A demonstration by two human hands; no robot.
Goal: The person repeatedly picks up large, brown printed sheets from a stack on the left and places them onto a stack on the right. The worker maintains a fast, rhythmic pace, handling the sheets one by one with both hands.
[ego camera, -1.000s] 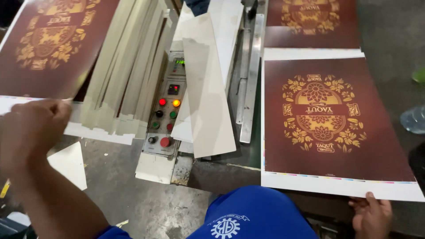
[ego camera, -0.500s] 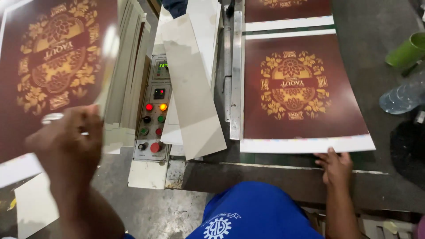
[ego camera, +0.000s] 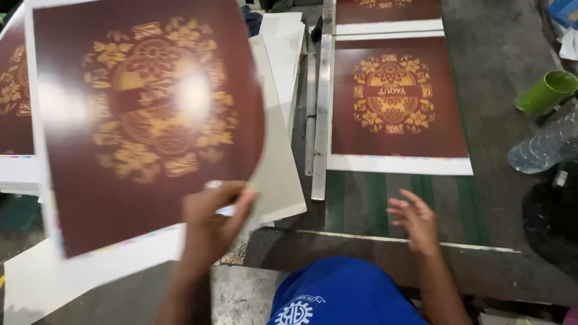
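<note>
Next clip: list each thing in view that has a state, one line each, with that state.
Left hand: gripping the lifted sheet at its lower edge.
Right hand: open, fingers spread, holding nothing.
Lifted sheet: raised and tilted, motion-blurred.
Sheet on the belt: lying flat against the metal guide rail.
Green cup: tipped on its side.
Clear plastic bottle: lying on its side.

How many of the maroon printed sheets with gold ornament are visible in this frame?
4: one sheet lifted by the left hand; one flat ahead of the right hand at; one at the top edge; one at far left. More may be hidden.
</note>
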